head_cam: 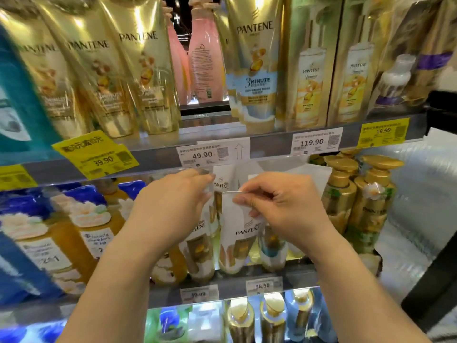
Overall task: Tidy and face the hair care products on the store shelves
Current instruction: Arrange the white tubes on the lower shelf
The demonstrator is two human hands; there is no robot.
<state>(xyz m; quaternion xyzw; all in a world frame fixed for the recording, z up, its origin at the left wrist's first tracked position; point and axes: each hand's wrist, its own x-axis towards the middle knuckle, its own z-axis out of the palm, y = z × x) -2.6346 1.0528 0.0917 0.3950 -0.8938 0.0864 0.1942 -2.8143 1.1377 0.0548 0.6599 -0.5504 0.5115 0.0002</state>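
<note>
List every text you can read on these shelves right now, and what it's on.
"PANTENE": white tube pinched at its top by the right hand
"PANTENE 3 MINUTE": gold-and-blue tube
"49.90": white price tag
"119.90": white tag
"19.90": yellow tag
"39.90": yellow tag
"38.50": lower tag
Small print: unreadable.

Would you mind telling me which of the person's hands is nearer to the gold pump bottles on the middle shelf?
Right. The right hand pinches the top of a white Pantene tube just left of the gold pump bottles; the left hand is further left, beyond that tube.
</note>
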